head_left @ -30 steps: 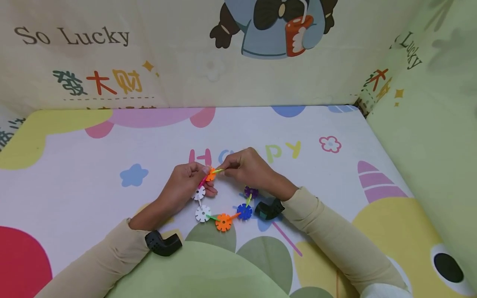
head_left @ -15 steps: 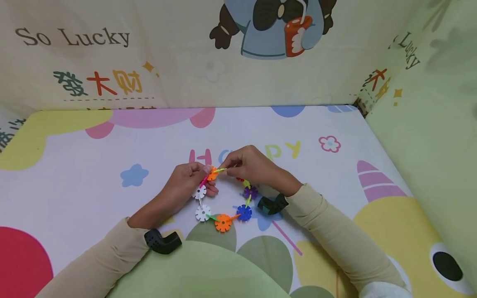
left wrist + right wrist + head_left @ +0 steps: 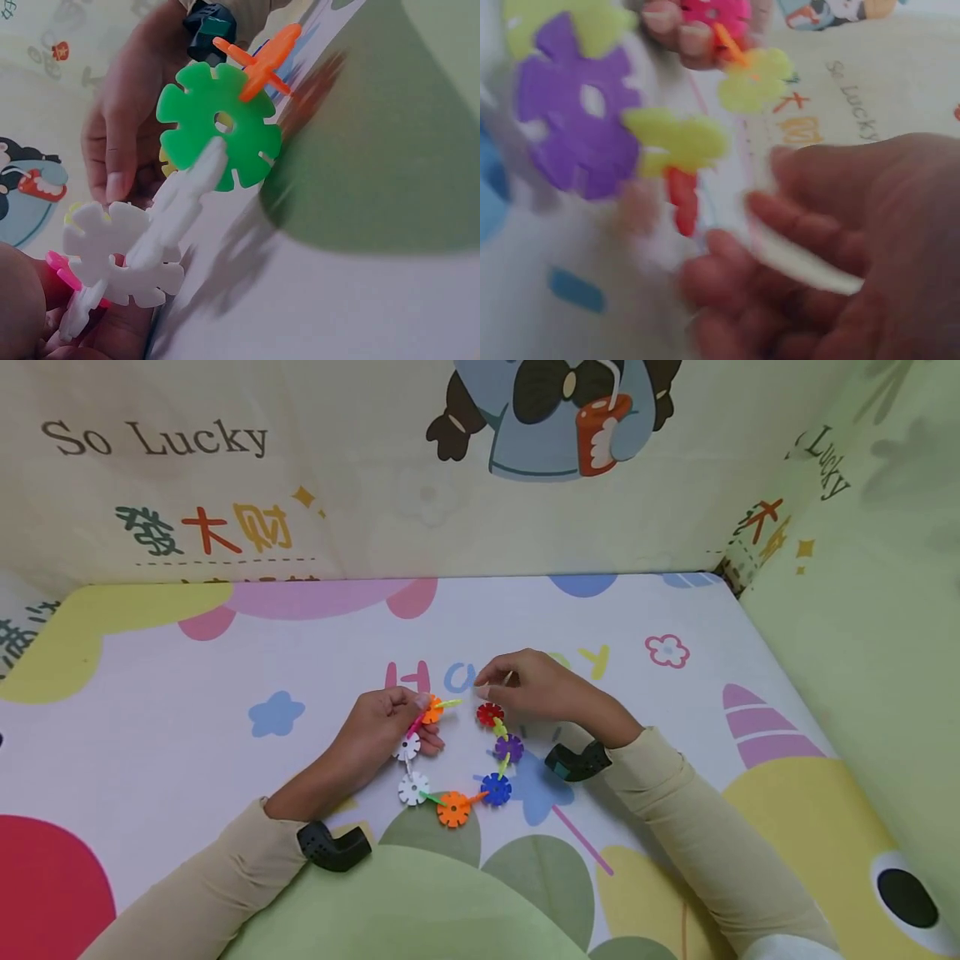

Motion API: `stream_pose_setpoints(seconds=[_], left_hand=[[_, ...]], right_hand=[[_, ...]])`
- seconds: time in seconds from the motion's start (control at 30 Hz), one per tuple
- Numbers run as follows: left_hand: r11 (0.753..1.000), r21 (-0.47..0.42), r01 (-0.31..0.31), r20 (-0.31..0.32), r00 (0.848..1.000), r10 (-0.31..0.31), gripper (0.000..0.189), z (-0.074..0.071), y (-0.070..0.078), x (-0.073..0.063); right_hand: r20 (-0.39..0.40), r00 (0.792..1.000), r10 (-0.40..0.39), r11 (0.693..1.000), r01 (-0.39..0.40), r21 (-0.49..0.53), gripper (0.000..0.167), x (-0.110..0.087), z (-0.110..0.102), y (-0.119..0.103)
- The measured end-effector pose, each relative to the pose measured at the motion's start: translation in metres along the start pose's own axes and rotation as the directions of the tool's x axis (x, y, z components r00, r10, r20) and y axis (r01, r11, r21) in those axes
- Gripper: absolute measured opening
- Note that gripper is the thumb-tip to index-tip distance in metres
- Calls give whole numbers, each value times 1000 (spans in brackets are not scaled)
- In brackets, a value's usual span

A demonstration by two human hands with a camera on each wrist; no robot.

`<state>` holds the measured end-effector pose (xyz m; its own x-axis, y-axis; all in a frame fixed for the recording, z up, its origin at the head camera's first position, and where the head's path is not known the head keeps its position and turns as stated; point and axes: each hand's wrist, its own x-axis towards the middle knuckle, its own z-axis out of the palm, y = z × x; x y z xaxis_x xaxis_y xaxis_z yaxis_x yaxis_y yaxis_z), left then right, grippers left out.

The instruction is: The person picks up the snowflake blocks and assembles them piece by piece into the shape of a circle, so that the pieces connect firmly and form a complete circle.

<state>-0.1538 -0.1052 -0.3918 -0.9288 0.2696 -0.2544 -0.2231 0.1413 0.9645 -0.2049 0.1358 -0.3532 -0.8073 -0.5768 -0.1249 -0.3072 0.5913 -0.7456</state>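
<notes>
Notched plastic discs, slotted edge to edge, form a curved chain with a gap at its far side. My left hand (image 3: 378, 731) pinches the chain's left end, by an orange disc (image 3: 432, 712) and a pink disc (image 3: 414, 726). From that orange disc a yellow disc (image 3: 452, 703) sticks out edge-on. My right hand (image 3: 542, 689) hovers just above the red disc (image 3: 490, 715) at the other end, its fingers loosely bent with nothing between them. A purple disc (image 3: 555, 127) shows large in the right wrist view, a green disc (image 3: 187, 112) in the left wrist view.
The chain's near part, with a white disc (image 3: 413, 790), an orange one and a blue disc (image 3: 496, 790), lies over a printed tablecloth (image 3: 187, 768). Printed cloth walls (image 3: 360, 510) rise behind and at the right. Each wrist wears a black camera (image 3: 333, 847).
My right hand has let go of the yellow disc and moved right and slightly up, uncovering the red disc. The left hand keeps its hold on the chain.
</notes>
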Motion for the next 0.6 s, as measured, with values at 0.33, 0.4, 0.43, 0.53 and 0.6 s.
stream_pose_setpoints(seconds=[0.33,0.4,0.43,0.53,0.6], left_hand=[[1000,0,4,2,1000,-4,32,0,-1,1],[1000,-3,0,3,1000,0,33,0,-1,1],[1000,-7,0,2,1000,0,33,0,-1,0],[1000,-17,0,2,1000,0,32,0,0,0],[1000,-19,-1,0,1000,1,33,0,0,0]], right_hand=[[180,972,150,986,-162,49,19,-2,-4,1],[190,974,127,987,-143,75,18,-1,-3,3],[193,975,109,988,-128,89,18,-1,-2,3],[183,982,53,990,-75,116,17,0,-1,6],[158,987,17,991,-38,128,19,0,-1,7]])
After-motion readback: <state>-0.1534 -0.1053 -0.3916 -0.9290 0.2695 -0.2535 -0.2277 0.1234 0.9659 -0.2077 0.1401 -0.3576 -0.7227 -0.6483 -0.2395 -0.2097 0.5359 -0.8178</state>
